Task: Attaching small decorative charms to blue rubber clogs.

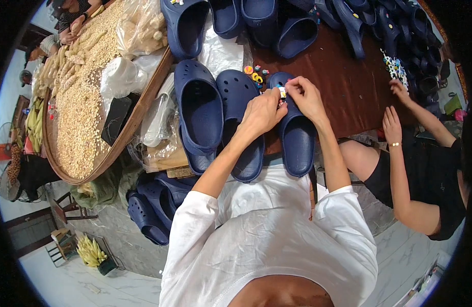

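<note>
Brown tabletop (348, 92), left hand (263, 111) half-closed on charm (282, 92)

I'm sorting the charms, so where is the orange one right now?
In the head view, the orange charm is above centre, beside the yellow charms, past the left hand and near a clog's toe.

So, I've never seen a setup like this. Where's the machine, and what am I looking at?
There's no robot: a person works bare-handed, and a wide camera worn on the head looks down, bending straight edges. The left hand and right hand meet at a small colourful charm over a dark blue clog; whether both grip it, I can't tell. Around the brown tabletop are more clogs and loose charms. At left, a tray holds pale kernels; at right is a co-worker's hand.
</note>
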Motion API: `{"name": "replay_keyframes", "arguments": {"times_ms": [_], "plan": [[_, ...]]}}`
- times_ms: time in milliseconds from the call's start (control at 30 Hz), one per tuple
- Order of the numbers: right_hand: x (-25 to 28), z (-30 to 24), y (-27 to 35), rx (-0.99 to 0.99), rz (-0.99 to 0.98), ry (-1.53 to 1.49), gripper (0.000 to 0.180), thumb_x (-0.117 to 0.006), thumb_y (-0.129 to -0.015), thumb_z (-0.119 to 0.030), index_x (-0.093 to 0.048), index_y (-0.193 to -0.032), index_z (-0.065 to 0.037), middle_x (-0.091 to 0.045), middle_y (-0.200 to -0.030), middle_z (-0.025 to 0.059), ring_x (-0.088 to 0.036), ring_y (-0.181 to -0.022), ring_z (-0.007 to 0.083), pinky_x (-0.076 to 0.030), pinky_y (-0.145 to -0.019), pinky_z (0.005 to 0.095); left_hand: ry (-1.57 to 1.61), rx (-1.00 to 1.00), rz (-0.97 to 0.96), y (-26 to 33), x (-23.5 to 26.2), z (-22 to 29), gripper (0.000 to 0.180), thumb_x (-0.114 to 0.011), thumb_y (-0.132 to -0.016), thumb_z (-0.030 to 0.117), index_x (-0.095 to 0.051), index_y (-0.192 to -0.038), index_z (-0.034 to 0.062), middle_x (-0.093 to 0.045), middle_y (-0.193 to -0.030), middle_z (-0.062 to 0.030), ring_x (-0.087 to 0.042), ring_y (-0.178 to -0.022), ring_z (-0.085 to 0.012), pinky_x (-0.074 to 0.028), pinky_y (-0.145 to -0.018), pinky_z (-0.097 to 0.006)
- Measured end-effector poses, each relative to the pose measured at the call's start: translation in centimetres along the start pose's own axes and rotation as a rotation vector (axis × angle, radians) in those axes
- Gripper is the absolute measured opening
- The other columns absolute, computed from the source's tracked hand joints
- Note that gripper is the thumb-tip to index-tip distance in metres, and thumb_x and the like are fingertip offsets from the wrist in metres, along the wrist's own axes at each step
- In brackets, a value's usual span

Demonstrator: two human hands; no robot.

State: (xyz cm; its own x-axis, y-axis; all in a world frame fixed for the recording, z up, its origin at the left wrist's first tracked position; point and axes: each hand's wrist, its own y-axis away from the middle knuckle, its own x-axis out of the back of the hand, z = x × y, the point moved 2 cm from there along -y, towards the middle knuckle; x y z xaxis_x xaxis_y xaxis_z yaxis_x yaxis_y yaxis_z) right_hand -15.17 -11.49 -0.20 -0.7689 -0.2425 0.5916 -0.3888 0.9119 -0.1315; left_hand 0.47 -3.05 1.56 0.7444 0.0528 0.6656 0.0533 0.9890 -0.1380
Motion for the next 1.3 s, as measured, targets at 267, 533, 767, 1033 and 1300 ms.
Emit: {"name": "replay_keyframes", "arguments": {"times_ms": [267,533,767,1033,1300], "plan": [[0.1,3.2,-2.1,0.006,0.156,0.052,0.034,-0.079,-0.085,-0.034,-0.071,-0.102,-0.006,-0.065,-0.101,0.0117,-0.065,-0.090,0.0221,-0.052,-0.081,0.0346,-0.173,-0.127,0.122,2.4,0.2,3.0,0.045,-0.072,-0.089,0.035,-0.061,-0.114,-0.0007,-0.065,-0.096,-0.0186,-0.067,-0.087,-0.0381,-0.054,-0.074,-0.046],[0.3,3.0,-3.2,-0.002,0.034,0.147,0.047,-0.077,-0.083,-0.044,-0.075,-0.109,-0.005,-0.065,-0.095,0.0119,-0.065,-0.095,0.0270,-0.051,-0.081,0.0380,-0.106,-0.070,0.111,3.4,-1.1,2.8,0.052,-0.074,-0.082,0.014,-0.058,-0.128,-0.0049,-0.062,-0.122,-0.0213,-0.068,-0.100,-0.0387,-0.057,-0.084,-0.043],[0.2,1.0,-2.8,0.330,0.094,0.399,0.024,-0.069,-0.091,-0.022,-0.075,-0.103,-0.002,-0.062,-0.088,0.0146,-0.062,-0.087,0.0325,-0.050,-0.078,0.0431,-0.116,-0.132,0.142,3.6,-1.6,2.2,0.058,-0.074,-0.078,0.006,-0.053,-0.130,-0.0057,-0.060,-0.120,-0.0218,-0.066,-0.097,-0.0371,-0.057,-0.080,-0.043],[-0.1,1.2,-2.1,0.399,0.169,0.393,0.014,-0.068,-0.090,-0.011,-0.073,-0.099,-0.001,-0.060,-0.087,0.0145,-0.063,-0.085,0.0337,-0.052,-0.077,0.0436,-0.107,-0.083,0.143,3.9,-1.8,2.0,0.055,-0.072,-0.077,0.002,-0.055,-0.130,-0.0047,-0.062,-0.122,-0.0230,-0.067,-0.102,-0.0401,-0.056,-0.087,-0.044],[0.2,0.9,-0.8,0.414,0.249,0.331,0.008,-0.065,-0.091,-0.008,-0.068,-0.096,-0.002,-0.060,-0.088,0.0138,-0.063,-0.085,0.0341,-0.051,-0.077,0.0436,-0.224,-0.038,0.125,3.8,-2.5,1.5,0.056,-0.072,-0.077,0.001,-0.055,-0.131,-0.0017,-0.060,-0.118,-0.0188,-0.065,-0.098,-0.0363,-0.057,-0.082,-0.043]]}}
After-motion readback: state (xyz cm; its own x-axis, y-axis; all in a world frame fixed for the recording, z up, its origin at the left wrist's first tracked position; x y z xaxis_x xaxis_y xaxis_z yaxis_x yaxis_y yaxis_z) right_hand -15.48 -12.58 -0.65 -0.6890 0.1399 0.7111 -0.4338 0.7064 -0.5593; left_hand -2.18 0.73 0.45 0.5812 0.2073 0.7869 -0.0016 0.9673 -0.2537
